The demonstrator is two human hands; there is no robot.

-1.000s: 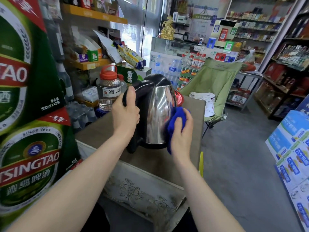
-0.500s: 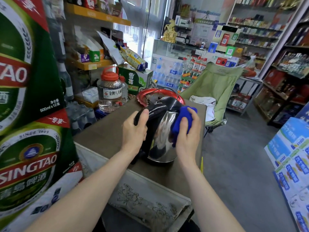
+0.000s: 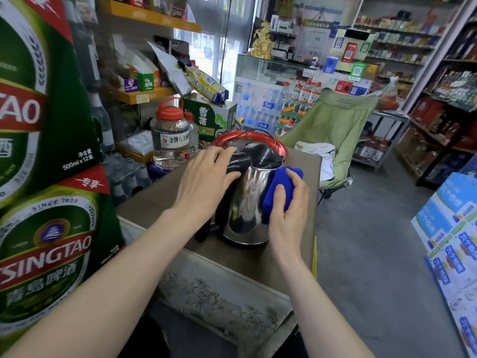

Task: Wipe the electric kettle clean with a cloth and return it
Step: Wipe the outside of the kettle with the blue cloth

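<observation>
Stainless steel kettle [image 3: 249,200], mirror-shiny, rounded body, black plastic lid and handle, sits upright on brown tabletop [image 3: 160,202], landmark for everything else. Left hand [image 3: 206,182] on the kettle's handle side, palm over the black handle top, fingers curled loosely around it, steadying. Right hand [image 3: 286,202] on the kettle's opposite flank, fingers closed gripping a bunched blue cloth [image 3: 277,189], soft, fuzzy-looking, pressed flat on the steel wall. Wiping looks mid-way; return not yet done. Just behind kettle: round red tray [image 3: 258,137], glossy rim, with a thin black cord [image 3: 254,131] arcing over it. Behind-left of kettle: clear plastic jug [image 3: 171,144] with red cap, holding clear liquid. Below kettle, toward camera: table edge with pale floral-patterned cover [image 3: 219,301], worn. Far left of kettle: green beer cartons [image 3: 46,177], glossy print. Behind-right of kettle: green fabric folding chair [image 3: 333,125]. Risks, judged: polished steel is slippery and the left-hand hold looks light, so a hard sideways push from the cloth could skid or tip the kettle toward the jug; the cord close behind could snag when the kettle is lifted back; whether water is inside cannot be told, and if so a tilt could spill it.
</observation>
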